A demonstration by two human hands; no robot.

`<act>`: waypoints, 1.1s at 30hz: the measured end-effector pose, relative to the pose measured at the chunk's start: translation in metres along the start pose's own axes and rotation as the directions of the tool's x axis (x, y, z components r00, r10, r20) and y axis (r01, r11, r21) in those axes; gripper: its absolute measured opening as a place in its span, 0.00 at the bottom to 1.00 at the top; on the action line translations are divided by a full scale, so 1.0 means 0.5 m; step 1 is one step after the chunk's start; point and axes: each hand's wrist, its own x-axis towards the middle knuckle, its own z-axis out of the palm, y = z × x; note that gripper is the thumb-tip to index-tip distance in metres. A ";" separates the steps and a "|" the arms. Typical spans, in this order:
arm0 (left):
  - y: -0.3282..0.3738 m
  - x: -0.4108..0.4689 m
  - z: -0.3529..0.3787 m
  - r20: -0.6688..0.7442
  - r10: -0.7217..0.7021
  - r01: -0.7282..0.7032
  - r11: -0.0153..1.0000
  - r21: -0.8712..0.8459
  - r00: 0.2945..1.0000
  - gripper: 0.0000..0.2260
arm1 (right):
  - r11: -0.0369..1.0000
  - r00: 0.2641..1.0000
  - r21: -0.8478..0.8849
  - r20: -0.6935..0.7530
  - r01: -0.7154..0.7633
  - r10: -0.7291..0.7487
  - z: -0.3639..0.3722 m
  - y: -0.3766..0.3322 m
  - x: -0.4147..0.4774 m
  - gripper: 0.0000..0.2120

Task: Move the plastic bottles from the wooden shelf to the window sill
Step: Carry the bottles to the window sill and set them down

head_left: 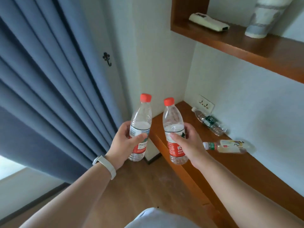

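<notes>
My left hand [126,143] grips a clear red-capped bottle [142,116] upright, left of the shelf's end and over the floor. In my right hand [187,143] a second red-capped bottle [172,117] stands upright above the front edge of the wooden shelf [246,168]. Two more plastic bottles lie on their sides on that shelf: a green-labelled one [209,120] near the wall socket, and a white-labelled one [228,146] beyond my right hand. A pale ledge [9,168] shows at the lower left below the curtain.
A blue curtain [49,79] hangs at the left, with a dark hook [107,58] on the wall beside it. An upper wooden shelf [230,41] carries a remote control [209,22] and a grey-white vase [264,15]. A wall socket [204,103] sits above the lower shelf. Wooden floor lies below.
</notes>
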 end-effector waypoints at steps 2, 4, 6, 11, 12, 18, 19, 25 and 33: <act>-0.015 -0.008 -0.076 -0.046 -0.010 0.007 0.999 -0.051 0.999 0.29 | 1.000 0.999 0.001 0.038 0.006 -0.006 0.077 -0.007 0.007 0.23; -0.032 -0.019 -0.153 -0.091 -0.010 0.002 0.996 -0.088 0.996 0.24 | 1.000 0.998 -0.003 0.063 0.009 -0.009 0.154 -0.009 0.014 0.22; -0.052 -0.034 -0.229 -0.134 -0.006 -0.010 0.993 -0.122 0.991 0.22 | 1.000 0.995 -0.022 0.101 0.012 -0.010 0.233 -0.011 0.021 0.22; -0.096 -0.082 -0.405 -0.240 -0.022 -0.037 0.970 -0.239 0.970 0.26 | 0.999 0.981 -0.015 0.193 0.032 -0.028 0.431 -0.030 0.025 0.17; -0.104 -0.095 -0.438 -0.265 -0.018 -0.052 0.966 -0.253 0.964 0.28 | 0.999 0.975 -0.014 0.220 0.039 -0.035 0.470 -0.033 0.023 0.16; -0.142 -0.193 -0.621 -0.425 -0.019 -0.129 0.940 -0.317 0.905 0.33 | 0.999 0.913 0.007 0.405 0.038 -0.038 0.685 -0.050 0.010 0.19; -0.148 -0.211 -0.647 -0.449 -0.020 -0.139 0.938 -0.318 0.893 0.33 | 0.999 0.897 0.004 0.440 0.039 -0.037 0.718 -0.055 0.008 0.22; -0.186 -0.306 -0.776 -0.589 -0.059 -0.177 0.925 -0.336 0.806 0.34 | 0.996 0.807 -0.014 0.587 0.090 -0.064 0.893 -0.070 -0.009 0.27; -0.221 -0.349 -0.856 -0.708 -0.133 -0.191 0.913 -0.360 0.694 0.36 | 0.997 0.685 -0.025 0.728 0.074 -0.033 1.033 -0.085 0.013 0.29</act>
